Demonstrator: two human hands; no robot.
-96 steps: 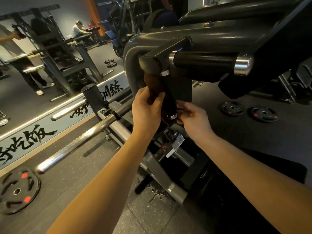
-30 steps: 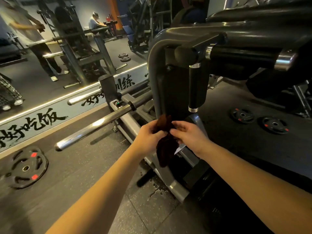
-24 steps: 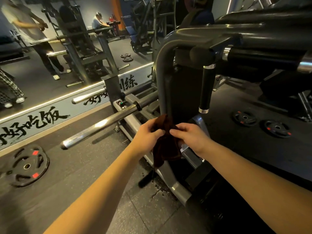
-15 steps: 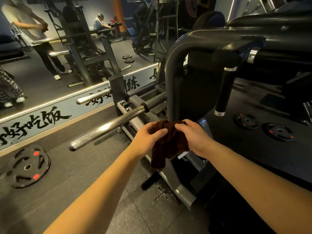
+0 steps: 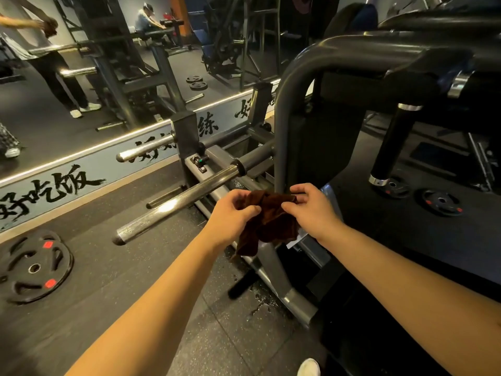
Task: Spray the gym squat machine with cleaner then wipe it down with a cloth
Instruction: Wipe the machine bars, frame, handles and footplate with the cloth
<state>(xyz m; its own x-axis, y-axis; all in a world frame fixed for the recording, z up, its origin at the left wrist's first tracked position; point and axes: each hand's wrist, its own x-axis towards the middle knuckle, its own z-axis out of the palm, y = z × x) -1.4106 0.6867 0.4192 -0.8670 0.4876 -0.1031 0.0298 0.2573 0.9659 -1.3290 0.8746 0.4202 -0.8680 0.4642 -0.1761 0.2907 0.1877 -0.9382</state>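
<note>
A dark brown cloth (image 5: 267, 221) hangs between my two hands in front of the squat machine's grey curved frame tube (image 5: 282, 126). My left hand (image 5: 233, 213) pinches the cloth's left top edge. My right hand (image 5: 311, 210) pinches its right top edge. The cloth sits apart from the machine, just in front of the tube's lower part. A black handle with chrome end (image 5: 390, 147) hangs down at the right. No spray bottle is in view.
A chrome weight bar (image 5: 179, 199) juts left from the machine at knee height. A black weight plate (image 5: 34, 267) lies on the rubber floor at left, two more plates (image 5: 442, 202) at right. A wall mirror (image 5: 81, 63) reflects people and racks. My white shoe (image 5: 309, 367) shows at the bottom.
Both hands came down off the black handle with the cloth and drew away from the machine. The cloth has been spread wider between them. My view shifted left.
</note>
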